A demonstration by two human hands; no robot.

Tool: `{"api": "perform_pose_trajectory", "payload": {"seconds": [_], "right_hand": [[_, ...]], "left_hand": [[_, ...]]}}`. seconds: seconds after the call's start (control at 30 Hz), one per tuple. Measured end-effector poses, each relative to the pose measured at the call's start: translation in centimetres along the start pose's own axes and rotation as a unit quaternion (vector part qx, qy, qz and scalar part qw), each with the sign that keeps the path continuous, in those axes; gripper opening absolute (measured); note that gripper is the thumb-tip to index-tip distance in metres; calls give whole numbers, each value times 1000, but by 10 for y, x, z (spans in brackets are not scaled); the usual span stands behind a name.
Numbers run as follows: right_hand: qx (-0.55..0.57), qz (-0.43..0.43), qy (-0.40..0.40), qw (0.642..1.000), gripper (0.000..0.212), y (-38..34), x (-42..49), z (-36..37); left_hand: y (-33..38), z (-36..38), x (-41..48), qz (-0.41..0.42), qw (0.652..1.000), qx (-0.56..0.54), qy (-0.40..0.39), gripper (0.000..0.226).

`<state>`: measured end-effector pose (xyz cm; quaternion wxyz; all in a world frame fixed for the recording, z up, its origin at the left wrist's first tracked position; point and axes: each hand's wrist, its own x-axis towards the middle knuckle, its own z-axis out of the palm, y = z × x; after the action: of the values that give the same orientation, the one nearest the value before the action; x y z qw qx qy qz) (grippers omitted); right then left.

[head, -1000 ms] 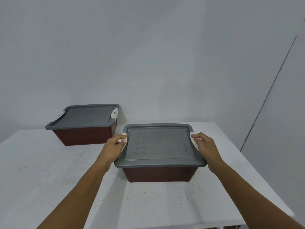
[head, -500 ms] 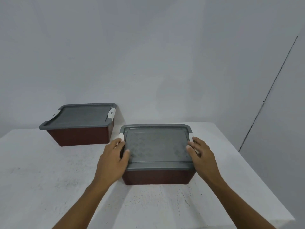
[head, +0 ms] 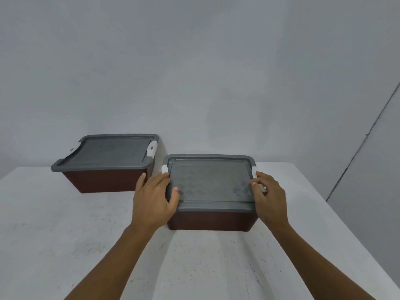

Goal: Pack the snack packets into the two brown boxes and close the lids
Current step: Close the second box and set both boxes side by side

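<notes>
Near box (head: 212,219): brown, grey lid (head: 210,180) on, tabletop (head: 65,234) centre.
Far box (head: 106,180): same, back left.
Left hand (head: 151,198): flat, pressing lid edge.
Right hand (head: 269,198): fingers curled on white latch (head: 254,171).

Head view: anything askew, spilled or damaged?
Nothing stands out: the far box's lid and the near box's lid sit flat, no spill or damage visible. The right hand grips the near lid's white clip; whether it is latched can't be told.

The left hand (head: 151,198) lies flat on the lid (head: 210,182), fingertips (head: 165,174) touching the left clip (head: 164,169); the right hand (head: 269,198) curls over the right clip (head: 255,172).
</notes>
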<state>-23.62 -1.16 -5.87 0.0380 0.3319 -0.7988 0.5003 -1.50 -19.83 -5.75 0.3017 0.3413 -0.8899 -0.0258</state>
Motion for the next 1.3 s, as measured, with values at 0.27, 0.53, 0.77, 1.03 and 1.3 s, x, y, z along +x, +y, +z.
{"api": "perform_pose_trajectory", "payload": {"seconds": [0.27,0.53,0.77,1.03,1.3], "right_hand": [[-29,-37,-32,998,22,-15,65,52],[-41,-29,-18,999,13,-19,86,89],[-46,-68,-14,996,14,-11,116,111],[-111,-125,-30,986,8,-1,132,118],[-289,-150,-60,944,31,-27,114,114]], "left_hand": [[-31,15,53,-5,996,92,-11,52],[-63,20,82,7,992,127,-18,54],[-68,24,110,16,987,159,-36,60],[-69,35,121,-13,985,164,-54,60],[-96,18,120,70,977,102,-171,99]]}}
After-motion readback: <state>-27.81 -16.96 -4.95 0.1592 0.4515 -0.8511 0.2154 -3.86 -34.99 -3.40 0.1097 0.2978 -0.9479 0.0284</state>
